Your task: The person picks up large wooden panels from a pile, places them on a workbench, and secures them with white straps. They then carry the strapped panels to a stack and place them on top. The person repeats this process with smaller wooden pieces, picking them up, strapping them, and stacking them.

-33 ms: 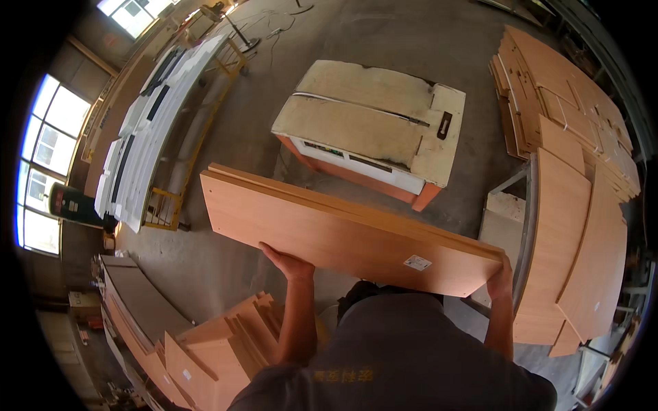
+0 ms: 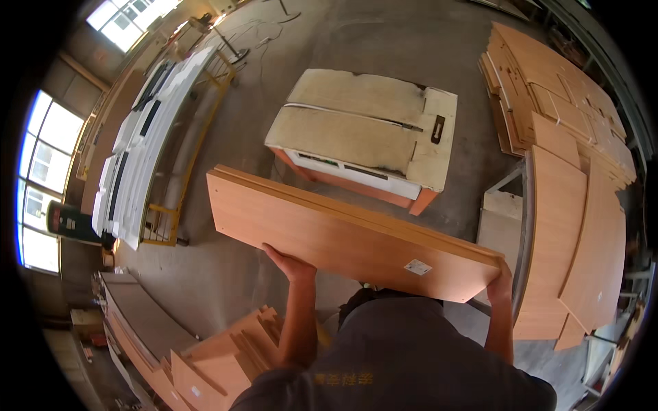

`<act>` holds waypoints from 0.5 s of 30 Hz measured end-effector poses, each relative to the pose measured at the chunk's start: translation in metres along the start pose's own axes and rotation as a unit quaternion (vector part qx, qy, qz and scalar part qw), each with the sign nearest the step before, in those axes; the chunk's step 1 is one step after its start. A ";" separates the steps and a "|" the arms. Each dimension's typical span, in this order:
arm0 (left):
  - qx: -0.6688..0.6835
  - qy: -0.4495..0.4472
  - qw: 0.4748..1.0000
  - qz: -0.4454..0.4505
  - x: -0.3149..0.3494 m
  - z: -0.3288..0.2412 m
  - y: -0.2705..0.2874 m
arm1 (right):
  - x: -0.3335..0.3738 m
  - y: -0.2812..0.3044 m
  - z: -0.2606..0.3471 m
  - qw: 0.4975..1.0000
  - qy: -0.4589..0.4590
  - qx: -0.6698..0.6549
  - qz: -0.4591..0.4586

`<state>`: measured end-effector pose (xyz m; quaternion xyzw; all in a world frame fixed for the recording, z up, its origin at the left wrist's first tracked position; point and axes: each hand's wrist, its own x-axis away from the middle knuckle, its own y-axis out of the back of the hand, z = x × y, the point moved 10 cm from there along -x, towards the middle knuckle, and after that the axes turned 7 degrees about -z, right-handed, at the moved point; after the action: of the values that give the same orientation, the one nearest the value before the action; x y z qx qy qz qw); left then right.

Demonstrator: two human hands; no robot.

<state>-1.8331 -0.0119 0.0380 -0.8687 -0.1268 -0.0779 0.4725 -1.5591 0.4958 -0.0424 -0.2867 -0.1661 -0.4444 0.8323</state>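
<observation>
Long wood-coloured panels (image 2: pixel 343 236), stacked face to face, are held up in front of my body. The near face has a small white label (image 2: pixel 417 267) towards its right and tiny holes near its ends. My left hand (image 2: pixel 291 264) supports the lower edge left of the middle, its thumb on the near face and its other fingers hidden beneath. Around the right end wraps my right hand (image 2: pixel 502 279), partly behind the panels. Just beyond the stack stands a low machine (image 2: pixel 367 130) with a worn cream top, a slot across it and orange-red legs.
A yellow-framed cart (image 2: pixel 179 195) with long white pieces stands at the left. Flat wood-coloured boards (image 2: pixel 552 233) lie stacked on the right, with more piles (image 2: pixel 531 89) behind them. Further panels (image 2: pixel 226 342) lie at the lower left. Cables (image 2: pixel 264 44) trail across the far floor.
The view has shifted slightly, so the machine sits a little lower and further left, closer above the panels. Both hands keep the same hold.
</observation>
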 end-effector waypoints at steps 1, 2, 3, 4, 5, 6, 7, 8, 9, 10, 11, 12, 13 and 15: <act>-0.014 0.032 0.999 0.019 -0.021 0.016 -0.013 | 0.015 0.002 -0.001 1.000 0.007 -0.011 -0.028; -0.044 0.077 0.996 0.016 -0.051 0.043 -0.018 | 0.027 0.006 -0.004 0.998 0.013 -0.020 -0.053; -0.080 0.118 0.990 0.001 -0.094 0.061 -0.011 | 0.026 0.012 -0.023 0.995 0.043 0.012 -0.085; -0.110 0.156 0.982 -0.012 -0.124 0.087 -0.010 | 0.019 0.031 -0.046 0.990 0.033 -0.001 -0.136; -0.127 0.195 0.972 -0.025 -0.143 0.113 -0.015 | 0.015 0.053 -0.072 0.982 0.022 -0.016 -0.186; -0.145 0.227 0.962 -0.041 -0.161 0.134 -0.020 | 0.014 0.064 -0.092 0.973 0.008 -0.030 -0.231; -0.161 0.257 0.952 -0.051 -0.175 0.156 -0.027 | 0.018 0.063 -0.104 0.958 0.002 -0.024 -0.287; -0.176 0.273 0.945 -0.034 -0.187 0.176 -0.032 | 0.021 0.056 -0.118 0.946 -0.010 -0.055 -0.319; -0.194 0.285 0.939 -0.021 -0.203 0.192 -0.032 | 0.028 0.039 -0.130 0.934 -0.028 -0.084 -0.347; -0.217 0.300 0.929 -0.002 -0.221 0.205 -0.034 | 0.037 0.023 -0.143 0.917 -0.046 -0.120 -0.378; -0.226 0.307 0.924 0.007 -0.240 0.216 -0.032 | 0.044 0.018 -0.151 0.888 -0.099 -0.057 -0.445; -0.238 0.321 0.917 0.015 -0.257 0.228 -0.026 | 0.045 0.009 -0.170 0.887 -0.111 -0.086 -0.440; -0.244 0.343 0.907 0.024 -0.265 0.243 -0.033 | 0.047 0.010 -0.184 0.883 -0.114 -0.114 -0.440; -0.324 0.380 0.866 0.038 -0.273 0.268 -0.060 | 0.060 0.002 -0.215 0.877 -0.102 -0.174 -0.437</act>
<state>-2.1075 0.2042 -0.1287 -0.8803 0.1281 -0.4204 0.1784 -1.5192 0.3235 -0.1789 -0.3687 -0.2784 -0.7528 0.4688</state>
